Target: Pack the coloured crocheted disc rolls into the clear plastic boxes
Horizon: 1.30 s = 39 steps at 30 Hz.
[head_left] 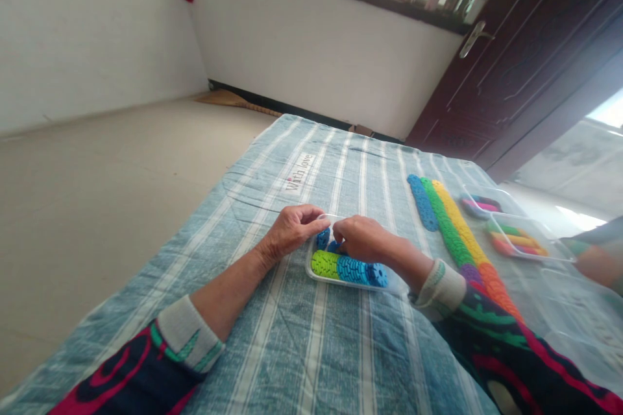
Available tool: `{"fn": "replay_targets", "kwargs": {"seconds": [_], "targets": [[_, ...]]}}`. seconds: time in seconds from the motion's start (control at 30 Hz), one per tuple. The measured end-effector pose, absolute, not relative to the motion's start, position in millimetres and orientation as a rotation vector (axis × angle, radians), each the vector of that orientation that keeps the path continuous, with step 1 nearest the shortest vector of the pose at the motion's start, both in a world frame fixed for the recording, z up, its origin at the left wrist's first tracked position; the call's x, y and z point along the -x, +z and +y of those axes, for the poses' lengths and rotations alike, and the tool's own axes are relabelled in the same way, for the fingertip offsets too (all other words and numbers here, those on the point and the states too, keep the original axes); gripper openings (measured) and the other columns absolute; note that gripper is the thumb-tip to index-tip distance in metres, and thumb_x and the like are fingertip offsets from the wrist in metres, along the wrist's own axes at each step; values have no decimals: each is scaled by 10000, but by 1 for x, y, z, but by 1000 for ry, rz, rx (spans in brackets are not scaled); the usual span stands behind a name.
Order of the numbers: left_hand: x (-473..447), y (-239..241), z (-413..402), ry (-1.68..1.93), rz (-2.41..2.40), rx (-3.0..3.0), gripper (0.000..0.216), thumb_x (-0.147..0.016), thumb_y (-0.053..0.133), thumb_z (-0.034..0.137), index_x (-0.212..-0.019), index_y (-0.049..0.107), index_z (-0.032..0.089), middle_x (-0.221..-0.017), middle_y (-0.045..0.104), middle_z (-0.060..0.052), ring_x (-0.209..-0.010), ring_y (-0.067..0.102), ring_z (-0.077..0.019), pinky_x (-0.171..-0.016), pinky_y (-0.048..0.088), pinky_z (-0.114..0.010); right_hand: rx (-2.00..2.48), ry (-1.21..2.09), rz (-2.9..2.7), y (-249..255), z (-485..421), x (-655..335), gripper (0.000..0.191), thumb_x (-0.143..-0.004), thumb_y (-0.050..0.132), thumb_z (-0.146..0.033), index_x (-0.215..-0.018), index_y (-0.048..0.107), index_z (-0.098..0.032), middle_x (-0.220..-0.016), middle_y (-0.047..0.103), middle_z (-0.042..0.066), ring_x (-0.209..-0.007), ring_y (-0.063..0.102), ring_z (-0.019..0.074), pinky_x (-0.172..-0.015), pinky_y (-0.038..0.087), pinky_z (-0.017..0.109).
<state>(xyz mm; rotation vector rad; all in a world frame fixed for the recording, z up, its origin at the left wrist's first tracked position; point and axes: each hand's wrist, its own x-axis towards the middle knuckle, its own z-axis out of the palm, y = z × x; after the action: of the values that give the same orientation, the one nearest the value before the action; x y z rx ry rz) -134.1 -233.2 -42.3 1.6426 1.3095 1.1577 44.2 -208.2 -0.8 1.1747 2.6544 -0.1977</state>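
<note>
A clear plastic box [311, 270] stands on the striped cloth. Along its near side lies a row of notched plastic discs, lime green [324, 264] at the left and blue [357, 270] at the right. Darker blue discs [322, 238] sit in the box's far left part. My left hand [293, 231] grips the box's far left corner, thumb over the rim. Inside the box, the curled fingers of my right hand [363, 238] close on dark blue discs, which they partly hide.
Right of the box, rows of linked discs in blue [422, 204], green [446, 227], yellow [457, 220] and orange [501, 288] lie on the cloth [272, 343]. Beyond them stand clear boxes [559, 243] with coloured discs. Another person's blurred arm [596, 264] is at the right edge.
</note>
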Motion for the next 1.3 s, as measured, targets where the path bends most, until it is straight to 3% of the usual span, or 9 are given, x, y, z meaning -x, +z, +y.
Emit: {"fn": "replay_targets", "kwargs": {"seconds": [0.23,0.4,0.8,0.97,1.17,1.3], "targets": [[135,-41,-233,1109,1240,-1593,299,-706,709,400,-854,725,141,-709,689,-19,-670,631,-167,-622,516,-273,-1067,-223,2749,1,-208,-51,380,-814,636,-182,-1188,665,-243,-965,736,76,-833,658,202,-621,362,263],[135,-42,-233,1106,1210,-1603,286,-686,728,380,-860,722,152,-697,680,-5,-651,631,-158,-601,512,-260,-1039,-242,2692,5,-206,-48,247,-835,636,-205,-1066,719,-230,-972,741,77,-833,669,204,-628,382,264],[136,-45,-230,1037,1225,-1632,306,-720,698,389,-893,709,137,-692,644,6,-613,570,-126,-584,464,-247,-1053,-151,2634,14,-209,-42,243,-804,575,-131,-1002,712,-162,-948,728,111,-790,645,198,-564,326,263],[136,-43,-232,1034,1196,-1617,307,-735,683,388,-907,700,134,-743,667,-3,-678,601,-137,-657,492,-263,-1136,-146,2775,13,-208,-47,154,-850,584,-182,-966,684,-199,-877,711,58,-742,598,153,-563,264,257],[137,-39,-233,1005,1193,-1584,326,-752,681,420,-906,697,133,-808,710,-31,-772,660,-190,-748,529,-325,-1131,-72,2880,3,-208,-47,206,-907,562,-224,-1099,636,-213,-824,699,31,-683,568,134,-565,215,263],[144,-37,-232,933,1031,-1502,380,-719,719,373,-1030,679,157,-973,745,-48,-997,676,-245,-913,519,-387,-1134,-8,2901,-3,-211,-47,251,-931,501,-216,-1162,598,-199,-839,708,45,-672,574,143,-555,195,277]]}}
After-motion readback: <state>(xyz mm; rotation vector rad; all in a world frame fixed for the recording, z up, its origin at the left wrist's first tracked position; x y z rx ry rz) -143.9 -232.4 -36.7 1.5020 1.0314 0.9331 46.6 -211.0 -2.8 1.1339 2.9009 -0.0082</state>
